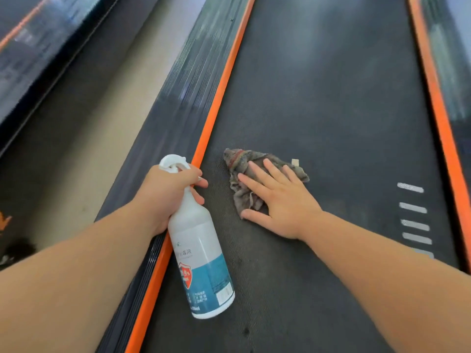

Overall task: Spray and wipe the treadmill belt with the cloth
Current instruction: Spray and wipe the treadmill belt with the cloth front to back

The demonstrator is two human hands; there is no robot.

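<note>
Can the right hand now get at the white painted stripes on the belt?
Probably yes: the right hand rests on the crumpled grey cloth, and only bare dark belt lies between it and the white stripes.

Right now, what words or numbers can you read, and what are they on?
"毒液": on the spray bottle label; its start curves out of sight.
"9.9", roughly: on the label's red shield, partly hidden.
"00ml": at the bottle's bottom edge, blurred.
Small print on the label: too small to read.
Treadmill belt: only white stripes, no words.
</note>
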